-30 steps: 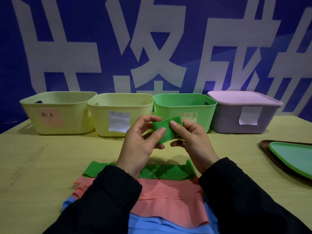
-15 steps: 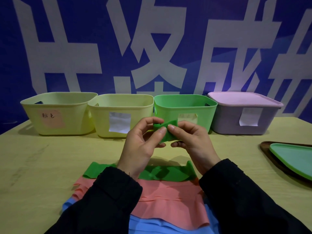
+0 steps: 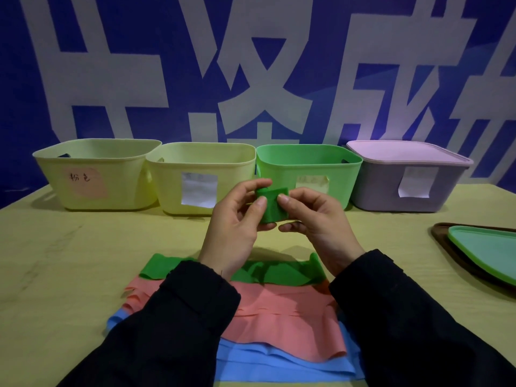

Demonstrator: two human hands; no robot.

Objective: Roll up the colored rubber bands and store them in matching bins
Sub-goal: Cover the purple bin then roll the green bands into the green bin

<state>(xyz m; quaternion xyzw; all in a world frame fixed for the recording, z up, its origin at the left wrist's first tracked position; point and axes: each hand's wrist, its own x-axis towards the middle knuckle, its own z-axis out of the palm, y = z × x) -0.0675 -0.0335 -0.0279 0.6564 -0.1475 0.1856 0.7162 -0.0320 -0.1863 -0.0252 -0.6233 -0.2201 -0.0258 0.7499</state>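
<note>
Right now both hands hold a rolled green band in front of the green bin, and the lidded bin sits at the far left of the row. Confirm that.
One detail is wrong. The lidded purple bin sits at the far right of the row, not the far left, as the head view shows. The rest holds: the left hand and right hand hold the rolled green band in front of the green bin.

Dim, cool light is falling from above; my hands are casting soft shadows on the bench [image 3: 83, 261], and edges are bowing outward.
</note>
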